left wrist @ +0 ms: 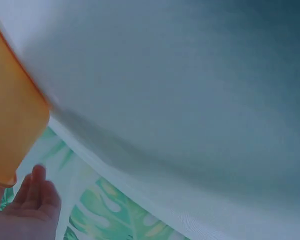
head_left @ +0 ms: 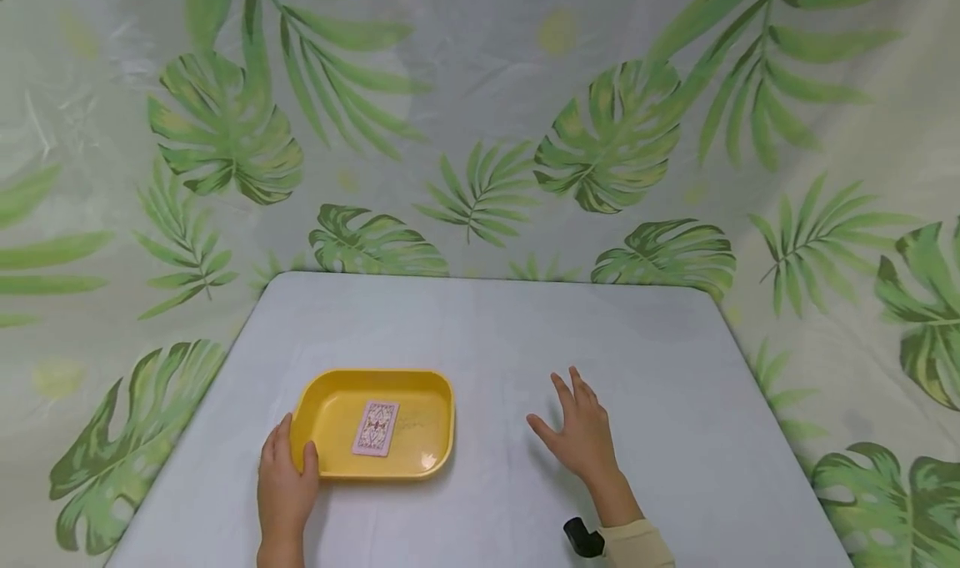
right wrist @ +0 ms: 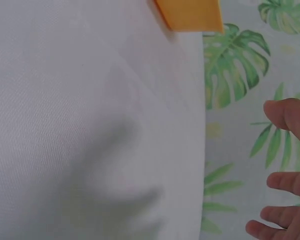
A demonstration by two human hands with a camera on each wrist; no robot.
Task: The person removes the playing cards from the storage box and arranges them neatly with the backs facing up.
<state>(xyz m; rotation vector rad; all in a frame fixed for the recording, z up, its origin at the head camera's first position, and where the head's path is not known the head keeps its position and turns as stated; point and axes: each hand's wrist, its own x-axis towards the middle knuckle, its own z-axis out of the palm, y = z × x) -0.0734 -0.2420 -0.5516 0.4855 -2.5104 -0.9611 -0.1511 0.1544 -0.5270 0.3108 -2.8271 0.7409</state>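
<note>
A shallow yellow tray with rounded corners sits on the white-covered table, left of centre. Inside it lies one playing card, patterned back up, slightly tilted. My left hand holds the tray at its near left corner, thumb over the rim and fingers along the outer wall. In the left wrist view, the tray's rim partly hides the thumb of that hand. To the right of the tray, my right hand hovers above the table with fingers spread, holding nothing. Its fingers also show in the right wrist view.
The white table has its far edge against a leaf-printed backdrop. A small black device sits at the right sleeve. The right hand casts a shadow on the cloth.
</note>
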